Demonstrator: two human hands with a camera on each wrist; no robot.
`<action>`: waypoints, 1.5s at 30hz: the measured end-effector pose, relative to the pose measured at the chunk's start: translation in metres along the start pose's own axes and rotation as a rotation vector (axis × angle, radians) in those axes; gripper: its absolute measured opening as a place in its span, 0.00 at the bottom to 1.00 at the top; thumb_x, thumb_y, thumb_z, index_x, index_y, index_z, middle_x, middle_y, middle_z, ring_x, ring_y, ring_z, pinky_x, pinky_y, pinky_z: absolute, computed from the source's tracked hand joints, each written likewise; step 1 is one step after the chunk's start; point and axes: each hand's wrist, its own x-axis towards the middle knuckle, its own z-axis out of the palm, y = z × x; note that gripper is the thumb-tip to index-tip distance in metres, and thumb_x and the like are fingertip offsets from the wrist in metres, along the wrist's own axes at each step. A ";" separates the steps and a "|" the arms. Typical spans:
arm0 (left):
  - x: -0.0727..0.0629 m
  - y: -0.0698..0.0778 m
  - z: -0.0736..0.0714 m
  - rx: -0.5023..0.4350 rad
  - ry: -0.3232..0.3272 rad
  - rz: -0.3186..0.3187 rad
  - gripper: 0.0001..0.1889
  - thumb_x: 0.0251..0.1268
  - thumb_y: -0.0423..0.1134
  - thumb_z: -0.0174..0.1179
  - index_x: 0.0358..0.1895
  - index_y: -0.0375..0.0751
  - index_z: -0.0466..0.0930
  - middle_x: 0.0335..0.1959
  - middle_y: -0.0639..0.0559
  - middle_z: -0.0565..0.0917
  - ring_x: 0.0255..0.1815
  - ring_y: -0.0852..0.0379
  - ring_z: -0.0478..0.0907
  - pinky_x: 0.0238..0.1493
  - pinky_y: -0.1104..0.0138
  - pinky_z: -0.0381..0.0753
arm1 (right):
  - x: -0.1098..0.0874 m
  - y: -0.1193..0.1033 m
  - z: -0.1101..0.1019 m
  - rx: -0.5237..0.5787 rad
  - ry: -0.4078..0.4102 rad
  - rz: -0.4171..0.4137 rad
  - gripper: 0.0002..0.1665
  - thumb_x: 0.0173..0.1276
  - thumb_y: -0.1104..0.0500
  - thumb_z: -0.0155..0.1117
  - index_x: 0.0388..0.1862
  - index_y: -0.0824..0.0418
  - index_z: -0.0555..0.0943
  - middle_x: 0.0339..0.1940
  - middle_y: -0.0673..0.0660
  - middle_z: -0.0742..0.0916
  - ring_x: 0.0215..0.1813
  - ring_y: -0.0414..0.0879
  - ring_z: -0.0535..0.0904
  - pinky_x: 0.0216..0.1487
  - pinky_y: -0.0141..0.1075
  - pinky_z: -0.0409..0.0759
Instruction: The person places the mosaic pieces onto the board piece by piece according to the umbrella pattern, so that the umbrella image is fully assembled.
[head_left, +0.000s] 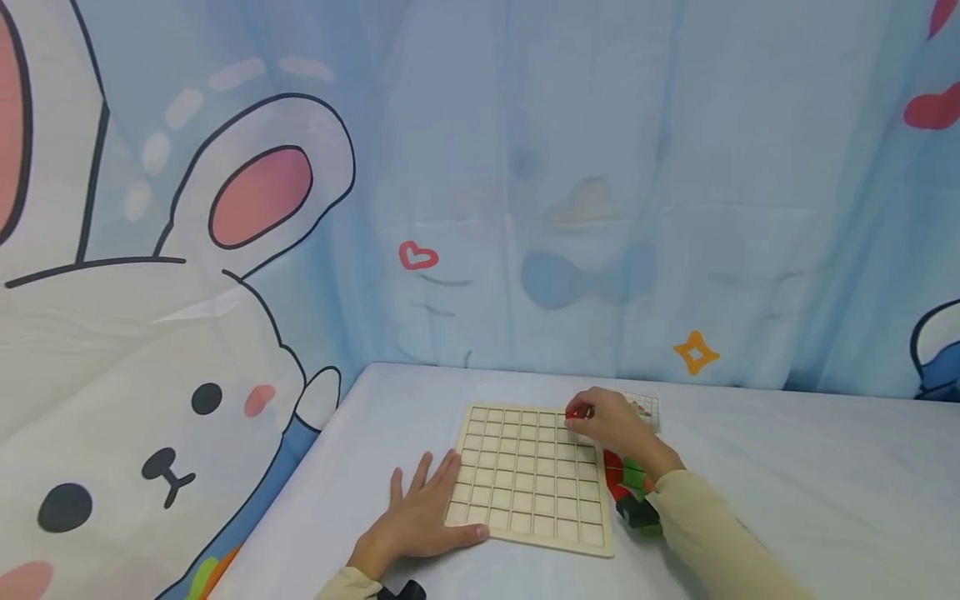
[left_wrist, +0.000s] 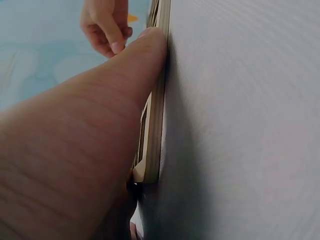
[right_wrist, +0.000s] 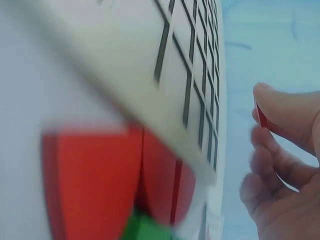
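White surface [head_left: 795, 483], gridded board [head_left: 523, 480]
Right hand [head_left: 617, 423] pinches a red piece [right_wrist: 261, 117] between fingers; left hand [head_left: 422, 522], fingers apart, touches the board's edge.

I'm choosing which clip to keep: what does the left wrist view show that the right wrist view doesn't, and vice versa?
Only left wrist: the left hand, its thumb touching the edge of the gridded board.
Only right wrist: loose red pieces and a green piece beside the board, plus a clear look at the pinched red piece.
Both: right hand, part of the board, blue curtain.
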 end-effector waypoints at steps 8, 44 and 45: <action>0.001 0.001 -0.001 0.020 -0.001 -0.010 0.63 0.65 0.77 0.62 0.88 0.36 0.46 0.89 0.44 0.49 0.88 0.34 0.36 0.75 0.28 0.28 | 0.013 -0.013 0.019 0.041 -0.017 -0.044 0.06 0.73 0.65 0.73 0.43 0.68 0.89 0.36 0.53 0.84 0.35 0.45 0.76 0.37 0.42 0.78; 0.003 -0.002 0.002 0.027 0.010 -0.011 0.62 0.66 0.77 0.61 0.89 0.38 0.47 0.89 0.46 0.50 0.88 0.36 0.36 0.76 0.28 0.29 | 0.039 -0.029 0.044 -0.062 -0.150 -0.058 0.06 0.74 0.65 0.70 0.35 0.63 0.84 0.30 0.51 0.83 0.31 0.44 0.75 0.35 0.42 0.77; 0.003 -0.002 0.002 0.029 0.010 -0.012 0.62 0.66 0.77 0.61 0.89 0.38 0.47 0.89 0.46 0.49 0.88 0.36 0.36 0.76 0.28 0.29 | 0.040 -0.029 0.043 -0.059 -0.154 -0.066 0.04 0.73 0.67 0.69 0.35 0.63 0.85 0.30 0.52 0.84 0.31 0.44 0.75 0.36 0.42 0.77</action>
